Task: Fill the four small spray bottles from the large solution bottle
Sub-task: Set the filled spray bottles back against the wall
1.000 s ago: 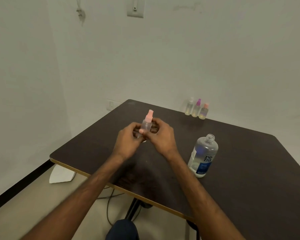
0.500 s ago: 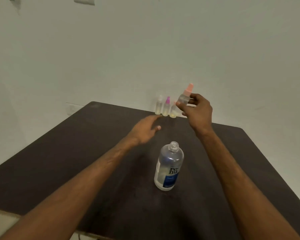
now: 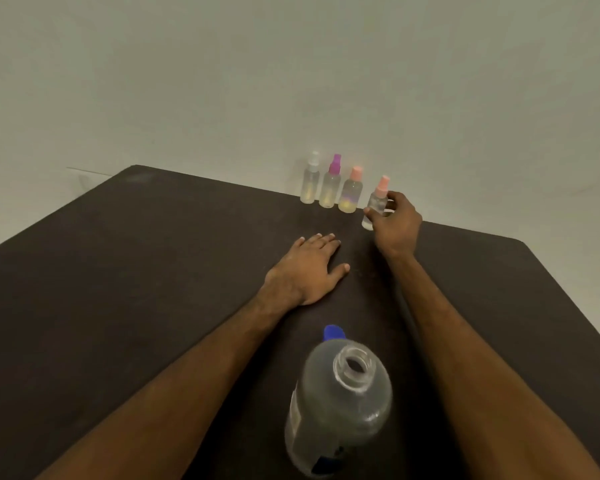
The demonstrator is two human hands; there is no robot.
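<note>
My right hand (image 3: 395,223) grips a small clear spray bottle with a pink cap (image 3: 378,199) at the far edge of the dark table (image 3: 118,289), its base at or just above the tabletop. To its left stand three small spray bottles in a row against the wall: a clear-capped one (image 3: 310,180), a purple-capped one (image 3: 330,185) and a peach-capped one (image 3: 351,192). My left hand (image 3: 309,268) rests flat on the table, fingers straight. The large solution bottle (image 3: 338,410) stands uncapped near me, between my forearms. Its blue cap (image 3: 333,332) lies just behind it.
A plain white wall rises right behind the row of bottles. The table's right corner (image 3: 523,242) is cut off at an angle, and its left edge runs off toward the lower left.
My right hand has carried the pink-capped bottle from mid-air down to the end of the row by the wall. My left hand has dropped flat onto the table. The view has tilted down and closer.
</note>
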